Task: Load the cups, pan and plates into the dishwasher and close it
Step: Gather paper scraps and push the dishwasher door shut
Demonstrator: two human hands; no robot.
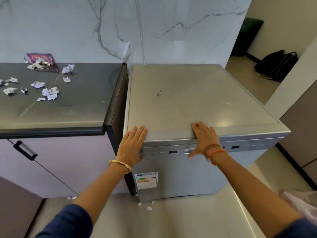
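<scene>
The dishwasher [197, 165] stands between the dark worktop [68, 103] and the passage on the right, and its door looks fully up, flush under the grey top panel. The left hand [133, 145] lies flat with straight fingers on the front left corner, the palm against the upper edge of the door and the fingertips on the top. The right hand [204, 138] lies the same way near the middle of the front edge, fingers spread and straight, thumb down on the control strip. Neither hand holds anything.

No cups, pan or plates are visible anywhere, so I judge that they are already inside, though the closed door hides this. On the worktop are only crumpled papers [49, 92] and a purple packet [41, 58]. The task seems to be at its last step: pressing the door so that it latches. I cannot tell whether the latch has caught.
</scene>
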